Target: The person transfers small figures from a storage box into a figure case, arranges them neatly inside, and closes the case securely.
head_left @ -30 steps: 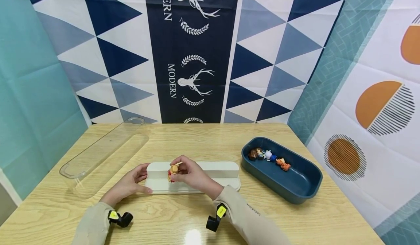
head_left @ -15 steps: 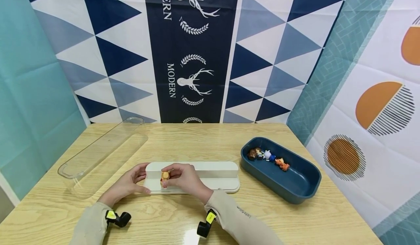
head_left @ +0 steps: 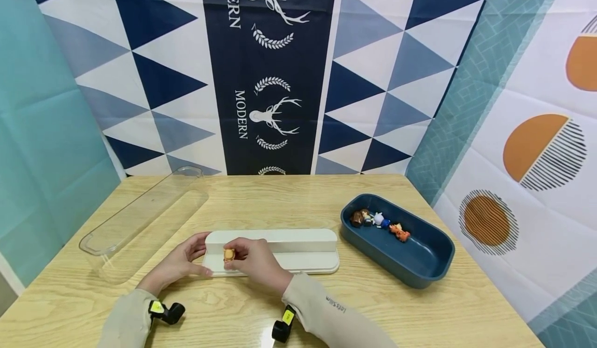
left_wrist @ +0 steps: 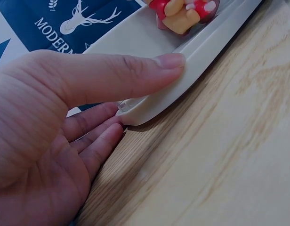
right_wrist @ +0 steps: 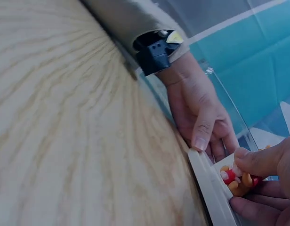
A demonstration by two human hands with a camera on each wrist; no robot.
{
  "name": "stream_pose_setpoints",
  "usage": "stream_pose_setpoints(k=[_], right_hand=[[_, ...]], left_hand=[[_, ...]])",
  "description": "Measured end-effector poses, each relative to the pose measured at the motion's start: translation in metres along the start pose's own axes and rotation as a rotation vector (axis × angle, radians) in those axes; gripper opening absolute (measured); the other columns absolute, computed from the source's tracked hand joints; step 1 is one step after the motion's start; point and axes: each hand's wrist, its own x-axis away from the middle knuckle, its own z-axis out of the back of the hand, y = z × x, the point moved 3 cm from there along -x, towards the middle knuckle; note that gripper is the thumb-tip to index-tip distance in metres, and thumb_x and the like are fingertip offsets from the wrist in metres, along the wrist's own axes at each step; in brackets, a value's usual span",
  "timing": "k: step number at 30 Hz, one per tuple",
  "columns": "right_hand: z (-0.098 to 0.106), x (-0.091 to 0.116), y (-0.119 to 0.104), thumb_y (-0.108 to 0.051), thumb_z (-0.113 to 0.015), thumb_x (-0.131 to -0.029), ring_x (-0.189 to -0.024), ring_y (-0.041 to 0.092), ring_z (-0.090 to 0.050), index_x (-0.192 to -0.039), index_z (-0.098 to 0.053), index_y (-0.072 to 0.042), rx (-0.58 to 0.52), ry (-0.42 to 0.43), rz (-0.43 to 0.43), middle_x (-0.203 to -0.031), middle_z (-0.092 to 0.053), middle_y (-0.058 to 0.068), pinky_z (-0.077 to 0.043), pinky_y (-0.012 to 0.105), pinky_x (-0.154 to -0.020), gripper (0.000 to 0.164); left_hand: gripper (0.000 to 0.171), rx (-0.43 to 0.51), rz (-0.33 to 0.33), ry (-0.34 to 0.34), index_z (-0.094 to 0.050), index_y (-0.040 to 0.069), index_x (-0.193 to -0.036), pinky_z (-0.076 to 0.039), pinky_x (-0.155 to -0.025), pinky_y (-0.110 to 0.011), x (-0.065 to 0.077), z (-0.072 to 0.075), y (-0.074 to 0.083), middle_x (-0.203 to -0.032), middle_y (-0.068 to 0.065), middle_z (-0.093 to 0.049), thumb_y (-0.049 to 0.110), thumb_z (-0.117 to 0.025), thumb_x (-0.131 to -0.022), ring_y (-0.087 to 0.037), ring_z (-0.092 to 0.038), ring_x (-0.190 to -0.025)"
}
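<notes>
A white stepped stand (head_left: 298, 247) lies on the wooden table in front of me. My left hand (head_left: 196, 257) holds its left end, the thumb (left_wrist: 168, 61) laid along the front lip (left_wrist: 149, 101) and the fingers against the end. My right hand (head_left: 238, 254) pinches a small orange and red figurine (head_left: 228, 255) between thumb and fingertips, low over the stand's lower step near that left end. The left wrist view shows the figurine (left_wrist: 182, 12) just above the step. In the right wrist view the figurine (right_wrist: 237, 179) sits between my fingertips (right_wrist: 258, 160) by the stand's edge (right_wrist: 208, 183).
A dark blue oval tray (head_left: 420, 265) at the right holds several small figurines (head_left: 380, 221) at its far end. A clear plastic lid (head_left: 140, 218) lies at the left, angled toward the back. Patterned cloth walls close in the table (head_left: 289, 198) on three sides.
My right hand has carried the figurine leftward and down, from above the stand's upper step to the lower step near the left end. The left hand has stayed on the stand's end.
</notes>
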Motion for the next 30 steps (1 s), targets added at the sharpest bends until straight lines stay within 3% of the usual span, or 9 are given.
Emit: stream_pose_setpoints(k=[10, 15, 20, 30], right_hand=[[-0.0022, 0.0028, -0.0084, -0.012, -0.081, -0.084, -0.08, 0.001, -0.058, -0.114, -0.072, -0.004, 0.331, 0.015, 0.115, -0.093, -0.065, 0.002, -0.049, 0.007, -0.07, 0.033], [-0.0007, 0.0011, -0.0096, -0.013, -0.08, -0.085, -0.075, -0.001, -0.057, -0.114, -0.071, -0.003, 0.378, 0.001, 0.095, -0.09, -0.067, 0.0, -0.047, 0.007, -0.066, 0.032], [0.0, 0.0024, -0.0091, -0.016, -0.08, -0.085, -0.072, -0.004, -0.054, -0.109, -0.067, -0.006, 0.44, -0.002, 0.135, -0.087, -0.067, -0.003, -0.045, 0.007, -0.062, 0.029], [0.0021, 0.0008, -0.0086, -0.023, -0.082, -0.084, -0.069, -0.003, -0.054, -0.101, -0.062, -0.01, 0.573, 0.043, 0.183, -0.083, -0.067, -0.004, -0.043, 0.007, -0.059, 0.029]], left_hand=[[0.096, 0.016, 0.006, 0.001, -0.03, -0.01, -0.148, -0.042, -0.099, -0.013, -0.0013, -0.001, -0.0022, -0.136, -0.03, -0.047, 0.0, -0.087, -0.072, -0.048, -0.042, -0.129], [0.096, 0.01, 0.007, 0.001, -0.03, -0.011, -0.148, -0.042, -0.1, -0.014, -0.002, -0.0013, -0.0012, -0.135, -0.029, -0.048, -0.001, -0.087, -0.072, -0.048, -0.043, -0.129], [0.096, 0.001, 0.0, 0.0, -0.029, -0.011, -0.148, -0.042, -0.101, -0.015, -0.0013, -0.0015, -0.0006, -0.134, -0.028, -0.049, 0.0, -0.087, -0.072, -0.047, -0.044, -0.129], [0.096, -0.016, 0.013, 0.005, -0.027, -0.011, -0.149, -0.042, -0.109, -0.036, 0.0001, -0.0019, 0.0031, -0.136, -0.028, -0.048, 0.0, -0.086, -0.074, -0.046, -0.044, -0.13]])
